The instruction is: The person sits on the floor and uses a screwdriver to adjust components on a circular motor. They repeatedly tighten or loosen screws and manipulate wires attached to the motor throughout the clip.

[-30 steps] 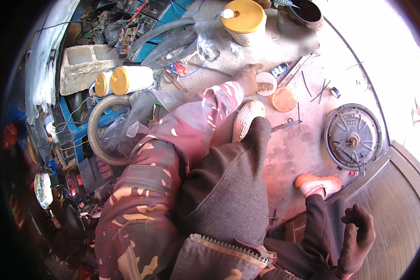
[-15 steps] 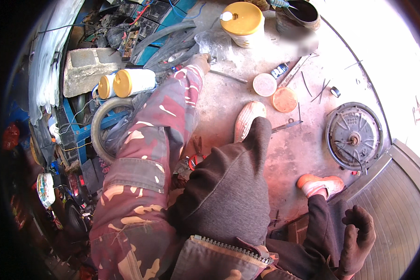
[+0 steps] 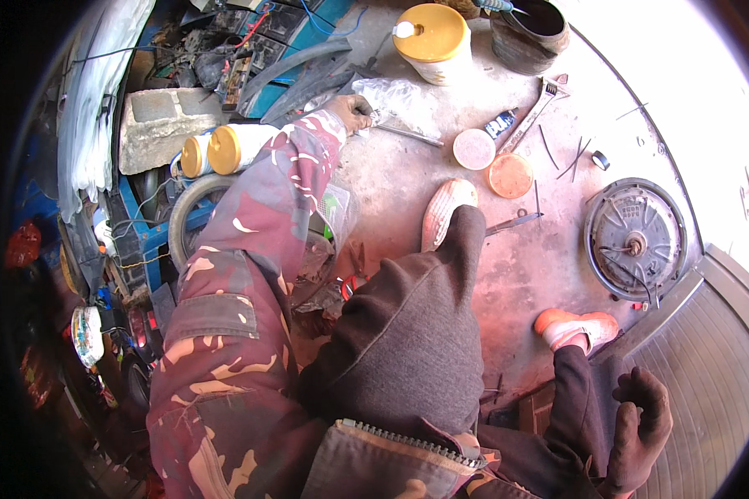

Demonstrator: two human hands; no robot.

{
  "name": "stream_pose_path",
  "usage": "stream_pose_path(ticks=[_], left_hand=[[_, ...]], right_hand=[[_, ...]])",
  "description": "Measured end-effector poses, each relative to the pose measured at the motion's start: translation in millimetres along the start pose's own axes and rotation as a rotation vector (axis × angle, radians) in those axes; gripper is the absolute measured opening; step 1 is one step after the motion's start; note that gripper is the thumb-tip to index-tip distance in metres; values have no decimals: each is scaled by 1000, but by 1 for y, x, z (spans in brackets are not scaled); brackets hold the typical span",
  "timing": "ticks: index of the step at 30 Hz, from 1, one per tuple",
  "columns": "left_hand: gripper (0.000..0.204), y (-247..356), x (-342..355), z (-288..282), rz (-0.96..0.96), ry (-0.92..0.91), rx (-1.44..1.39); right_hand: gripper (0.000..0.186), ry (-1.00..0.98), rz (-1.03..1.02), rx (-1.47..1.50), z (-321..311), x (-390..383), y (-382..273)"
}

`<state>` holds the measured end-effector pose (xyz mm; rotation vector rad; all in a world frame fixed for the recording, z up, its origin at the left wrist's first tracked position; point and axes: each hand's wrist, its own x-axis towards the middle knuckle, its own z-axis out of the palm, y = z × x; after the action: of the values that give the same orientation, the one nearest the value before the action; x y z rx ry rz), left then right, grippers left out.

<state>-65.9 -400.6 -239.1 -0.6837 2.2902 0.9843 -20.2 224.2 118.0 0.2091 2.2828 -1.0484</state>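
Observation:
My left hand (image 3: 349,114) is stretched out low over the floor at the upper middle. Its fingers are curled and closed; what they pinch, if anything, is too small to make out. A thin metal rod (image 3: 409,134) lies on the floor just right of the fingertips. Crumpled clear plastic (image 3: 399,101) lies beyond them. My right hand (image 3: 639,428) is held over my right leg at the lower right, empty, with the fingers half bent and the thumb apart from them.
Around lie an adjustable wrench (image 3: 534,115), a small dark bottle (image 3: 501,124), two round tubs, pliers (image 3: 513,224) and a wheel hub motor (image 3: 635,241). A yellow-lidded bucket (image 3: 433,41) and a dark pot (image 3: 531,37) stand beyond. Left are a concrete block (image 3: 171,125), a tyre (image 3: 190,212) and clutter.
My left hand has shifted slightly left and its fingers show more plainly. The left sleeve has moved left too, uncovering a mesh piece below it. My right hand stays put.

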Motion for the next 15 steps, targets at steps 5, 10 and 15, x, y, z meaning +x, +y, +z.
stream_pose_path(ticks=[5,10,15], left_hand=[[18,10,-17,-15,-62,34,50],[74,16,-11,0,-40,-28,347],[77,21,15,36,-12,13,622]], right_hand=[[54,5,13,-44,2,0,-2],[55,-16,1,-45,2,1,-4],[52,-25,14,-22,4,2,-4]])
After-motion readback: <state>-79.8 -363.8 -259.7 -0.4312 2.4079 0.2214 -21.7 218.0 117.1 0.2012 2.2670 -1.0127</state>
